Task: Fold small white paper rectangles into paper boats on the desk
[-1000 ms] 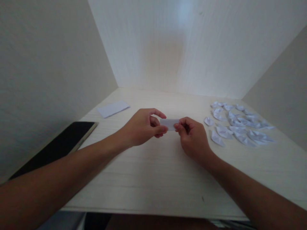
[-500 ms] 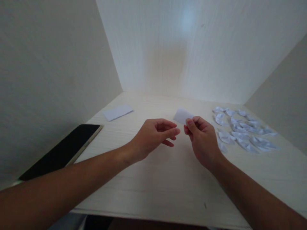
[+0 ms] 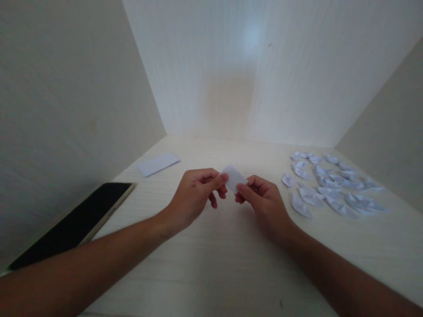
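A small white piece of paper (image 3: 233,177) is held up between both hands above the table. My left hand (image 3: 201,189) pinches its left corner between thumb and fingers. At the lower right corner, the thumb and curled fingers of my right hand (image 3: 262,198) grip the same paper. To the right on the table lie several small folded paper boats (image 3: 330,185). Whether the held paper has more than one layer, I cannot tell.
A flat stack of white paper (image 3: 159,164) lies at the back left of the pale table (image 3: 205,264). Along the left side rests a dark-screened phone or tablet (image 3: 72,220). Pale panels (image 3: 231,66) enclose the table at the back and both sides.
My left hand has closed on the paper's left corner, where before its fingers were apart from it. My right hand has brought the paper leftward and nearer. The view has shifted slightly.
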`<move>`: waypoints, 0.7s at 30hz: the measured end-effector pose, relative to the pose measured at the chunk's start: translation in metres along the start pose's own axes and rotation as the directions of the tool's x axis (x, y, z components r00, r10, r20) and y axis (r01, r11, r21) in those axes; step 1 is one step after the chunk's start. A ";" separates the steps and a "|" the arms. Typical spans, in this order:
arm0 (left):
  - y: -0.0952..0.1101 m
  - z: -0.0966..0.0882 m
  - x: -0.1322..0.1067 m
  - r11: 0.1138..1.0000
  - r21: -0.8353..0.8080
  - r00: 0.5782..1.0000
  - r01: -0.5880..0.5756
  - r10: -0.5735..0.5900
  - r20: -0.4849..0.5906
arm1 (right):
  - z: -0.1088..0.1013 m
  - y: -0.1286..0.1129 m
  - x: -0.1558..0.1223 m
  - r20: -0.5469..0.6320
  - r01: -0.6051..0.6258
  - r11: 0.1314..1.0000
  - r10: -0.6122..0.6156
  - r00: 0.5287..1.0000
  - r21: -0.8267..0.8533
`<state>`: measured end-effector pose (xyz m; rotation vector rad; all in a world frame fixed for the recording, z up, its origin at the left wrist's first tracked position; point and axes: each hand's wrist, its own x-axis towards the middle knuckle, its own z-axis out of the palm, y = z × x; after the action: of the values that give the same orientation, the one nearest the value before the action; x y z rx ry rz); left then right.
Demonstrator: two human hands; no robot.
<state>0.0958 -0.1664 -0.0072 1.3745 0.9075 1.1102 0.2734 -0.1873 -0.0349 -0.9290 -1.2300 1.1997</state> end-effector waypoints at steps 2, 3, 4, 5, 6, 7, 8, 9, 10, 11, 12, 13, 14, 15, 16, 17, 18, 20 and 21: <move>0.005 -0.005 0.002 0.996 0.085 0.999 -0.016 0.012 0.047 | -0.003 -0.002 0.001 0.041 0.005 0.999 -0.003 0.999 -0.039; 0.008 -0.008 0.004 0.990 0.135 0.997 -0.032 0.023 0.068 | -0.004 -0.003 0.001 0.058 0.012 0.998 -0.008 0.998 -0.064; 0.011 -0.010 0.005 0.981 0.184 0.996 -0.052 0.037 0.083 | -0.005 -0.004 0.001 0.070 0.021 0.996 -0.014 0.997 -0.092; 0.013 -0.012 0.006 0.971 0.229 0.995 -0.072 0.053 0.089 | -0.007 -0.005 0.001 0.079 0.031 0.992 -0.021 0.997 -0.124; 0.015 -0.013 0.007 0.961 0.261 0.994 -0.090 0.070 0.082 | -0.008 -0.005 0.002 0.084 0.041 0.987 -0.028 0.996 -0.157; 0.016 -0.014 0.008 0.956 0.278 0.994 -0.097 0.080 0.070 | -0.009 -0.005 0.002 0.088 0.051 0.981 -0.035 0.996 -0.188; 0.016 -0.014 0.009 0.955 0.281 0.995 -0.092 0.077 0.063 | -0.010 -0.006 0.002 0.086 0.061 0.975 -0.044 0.995 -0.215; 0.015 -0.013 0.009 0.960 0.267 0.996 -0.078 0.063 0.065 | -0.011 -0.006 0.002 0.077 0.072 0.969 -0.055 0.995 -0.235; 0.014 -0.012 0.010 0.969 0.241 0.996 -0.058 0.040 0.077 | -0.012 -0.006 0.003 0.064 0.082 0.965 -0.068 0.996 -0.249; 0.012 -0.011 0.010 0.977 0.210 0.995 -0.034 0.014 0.094 | -0.013 -0.006 0.003 0.049 0.090 0.963 -0.080 0.996 -0.255; 0.010 -0.009 0.010 0.983 0.184 0.993 -0.013 -0.009 0.114 | -0.013 -0.006 0.002 0.035 0.095 0.962 -0.089 0.995 -0.257; 0.008 -0.007 0.009 0.986 0.169 0.991 0.002 -0.024 0.130 | -0.013 -0.007 0.002 0.023 0.099 0.961 -0.097 0.995 -0.256; 0.006 -0.005 0.009 0.985 0.171 0.990 0.010 -0.034 0.140 | -0.013 -0.007 0.002 0.016 0.101 0.962 -0.100 0.995 -0.254; 0.005 -0.004 0.008 0.982 0.187 0.988 0.012 -0.040 0.147 | -0.013 -0.007 0.002 0.014 0.102 0.963 -0.102 0.995 -0.251; 0.003 -0.002 0.007 0.977 0.213 0.987 0.010 -0.044 0.152 | -0.012 -0.007 0.002 0.015 0.102 0.964 -0.101 0.995 -0.247; 0.002 -0.001 0.007 0.971 0.240 0.987 0.003 -0.041 0.153 | -0.012 -0.007 0.002 0.017 0.101 0.964 -0.100 0.995 -0.244; 0.001 0.000 0.006 0.962 0.272 0.987 -0.006 -0.037 0.153 | -0.011 -0.006 0.002 0.020 0.099 0.965 -0.097 0.995 -0.243; 0.000 0.000 0.005 0.942 0.336 0.989 -0.021 -0.030 0.146 | -0.010 -0.005 0.002 0.035 0.076 0.969 -0.070 0.997 -0.236; 0.000 -0.001 0.005 0.932 0.361 0.989 -0.025 -0.029 0.143 | -0.010 -0.005 0.002 0.045 0.060 0.972 -0.051 0.998 -0.229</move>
<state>0.0966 -0.1615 -0.0070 1.7320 1.0400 0.8521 0.2840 -0.1849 -0.0312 -1.0376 -1.4393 1.0496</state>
